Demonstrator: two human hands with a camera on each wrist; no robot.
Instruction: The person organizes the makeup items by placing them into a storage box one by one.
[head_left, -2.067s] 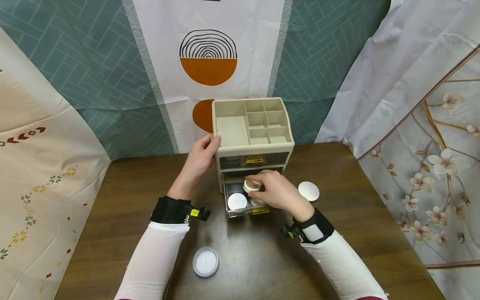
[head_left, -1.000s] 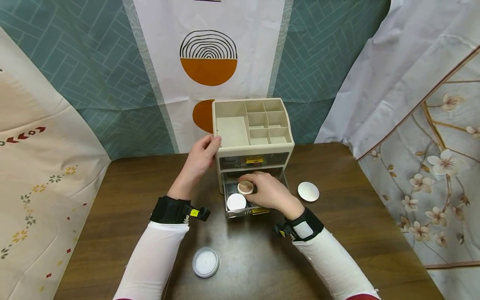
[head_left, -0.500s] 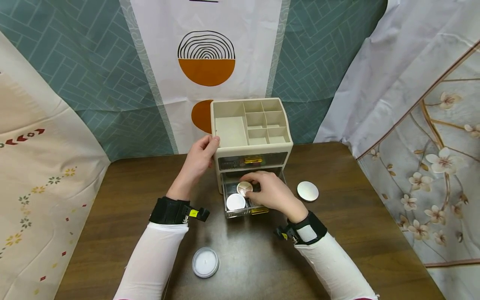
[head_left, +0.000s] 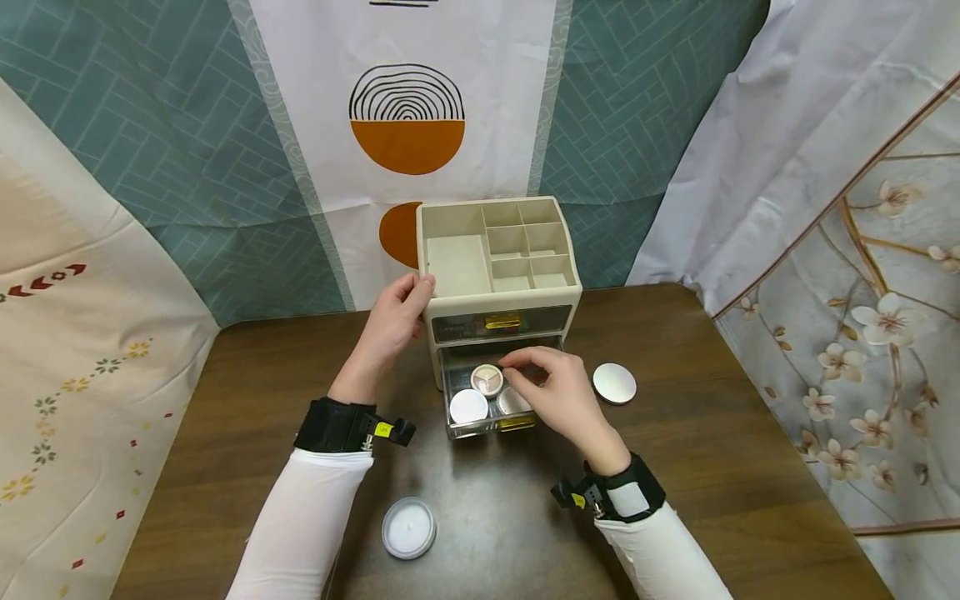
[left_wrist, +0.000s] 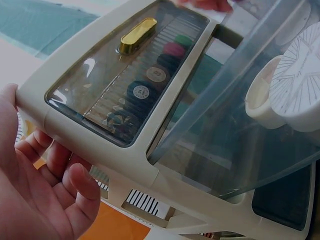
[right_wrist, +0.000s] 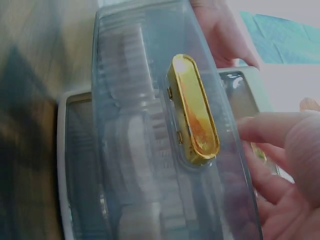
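Note:
A cream desktop drawer organizer (head_left: 502,296) stands at the table's back, its lower clear drawer (head_left: 459,367) pulled out. My left hand (head_left: 390,321) grips the organizer's left front edge; its fingers curl beside that wall in the left wrist view. In the drawer lies a small round makeup pot (head_left: 487,380), lidless, with three tan and cream sections. In front of it are a white round container (head_left: 468,407) and a paler round container (head_left: 513,401). My right hand (head_left: 558,392) hovers over the drawer's right side, thumb and forefinger apart, holding nothing.
On the brown table (head_left: 712,433), a white disc (head_left: 615,383) lies right of the organizer. A round white candle-like container (head_left: 408,528) sits in front. The closed upper drawer (left_wrist: 130,75) contains colourful spools. A gold handle (right_wrist: 195,110) projects from the lower drawer.
My right hand has lowered the makeup pot into the drawer, let go of it and drawn back to the right. The left hand keeps its grip on the organizer.

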